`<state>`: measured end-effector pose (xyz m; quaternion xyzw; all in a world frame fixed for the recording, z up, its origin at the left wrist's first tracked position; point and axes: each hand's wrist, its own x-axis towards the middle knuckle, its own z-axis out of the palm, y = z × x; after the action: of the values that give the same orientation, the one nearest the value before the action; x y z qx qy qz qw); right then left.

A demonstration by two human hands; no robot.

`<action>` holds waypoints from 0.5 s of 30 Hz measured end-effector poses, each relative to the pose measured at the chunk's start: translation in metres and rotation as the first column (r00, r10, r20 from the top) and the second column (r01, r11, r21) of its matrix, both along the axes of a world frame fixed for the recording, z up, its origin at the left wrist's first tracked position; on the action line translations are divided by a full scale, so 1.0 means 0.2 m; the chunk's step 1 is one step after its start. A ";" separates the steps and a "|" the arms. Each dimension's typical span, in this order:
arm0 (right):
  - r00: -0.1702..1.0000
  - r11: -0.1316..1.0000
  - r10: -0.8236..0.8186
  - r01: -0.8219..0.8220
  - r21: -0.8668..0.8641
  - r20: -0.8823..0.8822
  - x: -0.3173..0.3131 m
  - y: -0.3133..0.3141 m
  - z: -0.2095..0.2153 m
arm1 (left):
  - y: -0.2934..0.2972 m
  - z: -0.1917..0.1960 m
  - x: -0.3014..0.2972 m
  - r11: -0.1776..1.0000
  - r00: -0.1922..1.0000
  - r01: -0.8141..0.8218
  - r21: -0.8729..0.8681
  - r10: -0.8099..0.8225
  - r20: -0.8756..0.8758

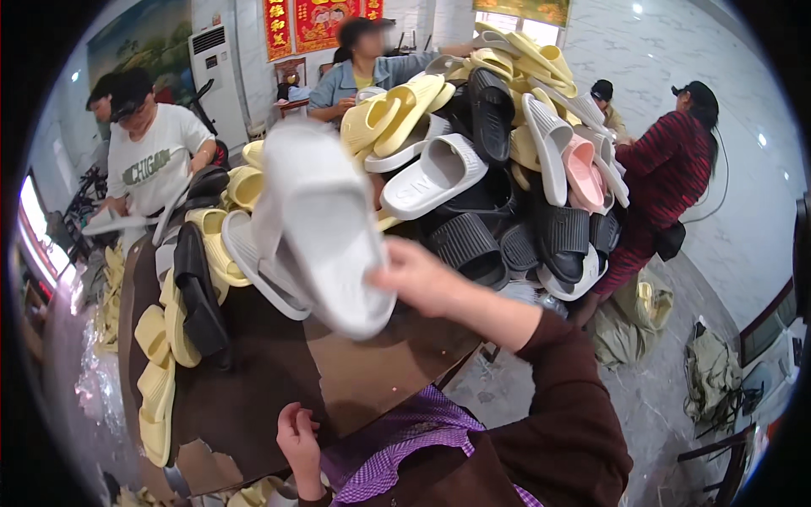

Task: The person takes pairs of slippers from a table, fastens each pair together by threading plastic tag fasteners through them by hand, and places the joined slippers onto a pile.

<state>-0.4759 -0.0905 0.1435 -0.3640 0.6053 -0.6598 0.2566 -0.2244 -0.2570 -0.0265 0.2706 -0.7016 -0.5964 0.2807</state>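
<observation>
My right hand (416, 275) grips a light grey slide sandal (328, 232) by its heel end, thumb on the footbed. The sandal is lifted above the brown table (397, 359), its strap end up and blurred. Behind it, a high heap of slides includes a white one (435, 176), a black one (490, 114) and a pink one (583, 173). At the table's near edge my left hand (299, 441) is empty, its fingers loosely bent and apart. Along the left side lie yellow slides (156, 406) and a black slide (200, 291).
A person in a white shirt (156, 144) handles slides at the left. Others are a person in a blue jacket (342, 80) behind the heap and a person in striped red clothes (672, 144) at the right. Sacks (629, 325) lie on the floor.
</observation>
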 end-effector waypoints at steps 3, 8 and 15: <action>0.985 0.979 -0.149 0.159 -0.130 0.088 -0.23 0.01 0.32 | -0.02 -0.11 0.01 0.997 1.000 -0.022 -0.070 0.023 0.019; 0.818 0.804 -0.574 0.556 -0.209 -0.029 -1.00 0.01 0.91 | -0.02 -0.17 -0.02 0.991 0.998 -0.069 -0.112 0.069 0.000; 0.647 0.627 -0.761 0.715 -0.308 -0.049 -1.20 0.18 0.87 | -0.01 -0.17 0.03 0.991 0.992 -0.126 -0.043 0.125 -0.036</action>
<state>-0.7157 -0.0538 0.3180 -0.1693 0.6287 -0.7456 -0.1416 -0.2177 -0.2581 -0.0611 0.2978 -0.6917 -0.5662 0.3353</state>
